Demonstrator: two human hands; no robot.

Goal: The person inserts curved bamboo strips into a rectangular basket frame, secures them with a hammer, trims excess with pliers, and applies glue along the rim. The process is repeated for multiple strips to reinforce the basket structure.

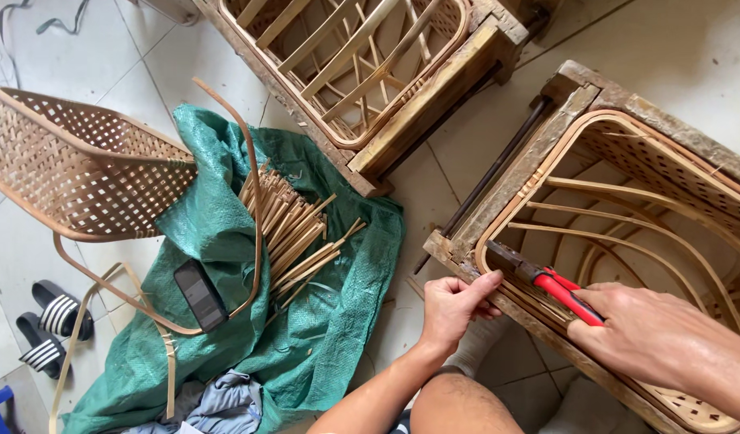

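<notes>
Bare knee (458, 406) sits lowest in view, between the two forearms. Far left, a pair of striped sandals (49, 321) lies on the tiled floor (691, 48), below a finished woven basket (81, 165) tipped on its side. Next comes a green sack (225, 233) spread flat, carrying a dark phone (200, 295), a long bent bamboo strip (253, 173) and a heap of short bamboo sticks (294, 233). Behind them stands a wooden frame (434, 96) with a half-made basket inside. The left hand (454, 305) presses down on the near corner of a second wooden mould (547, 120), fingers curled, thumb stretched along the edge. The right hand (651, 333) is closed around red-handled pliers (547, 277), whose dark nose touches the bamboo rim (595, 120) just inside the mould, close to that thumb.
</notes>
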